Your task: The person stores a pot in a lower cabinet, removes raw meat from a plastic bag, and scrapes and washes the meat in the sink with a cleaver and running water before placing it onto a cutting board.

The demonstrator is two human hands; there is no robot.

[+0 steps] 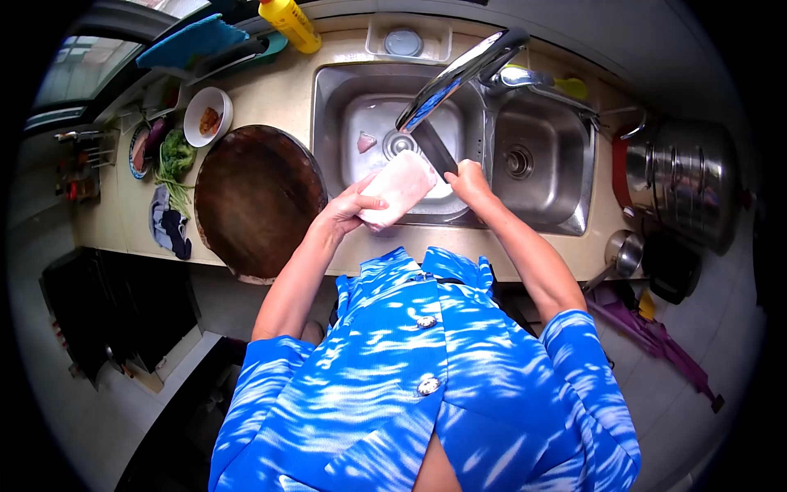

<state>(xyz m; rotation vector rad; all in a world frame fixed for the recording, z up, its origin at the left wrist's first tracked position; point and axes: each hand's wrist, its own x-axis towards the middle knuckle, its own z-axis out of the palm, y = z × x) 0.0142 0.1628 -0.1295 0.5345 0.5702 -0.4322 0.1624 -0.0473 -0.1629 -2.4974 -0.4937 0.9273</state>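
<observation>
Over the front of the left sink basin [334, 123], my left hand [351, 205] grips a pale pink slab of meat [400, 190], thumb on top. My right hand [469, 182] is closed around the handle of a knife; its dark broad blade [434, 149] points up and left toward the drain, close to the meat's upper right edge. Whether blade and meat touch is hard to tell. A small piece of meat [366, 142] lies in the basin beside the drain. The chrome faucet [447, 86] arches above the blade.
Left of the sink sits a large round wooden board [258, 201]. Beyond it are a white bowl [208, 116], green vegetables [175, 157] and a dark cloth [174, 225]. A yellow bottle [291, 25] stands behind. On the right are the second basin [541, 156] and a large metal pot [689, 184].
</observation>
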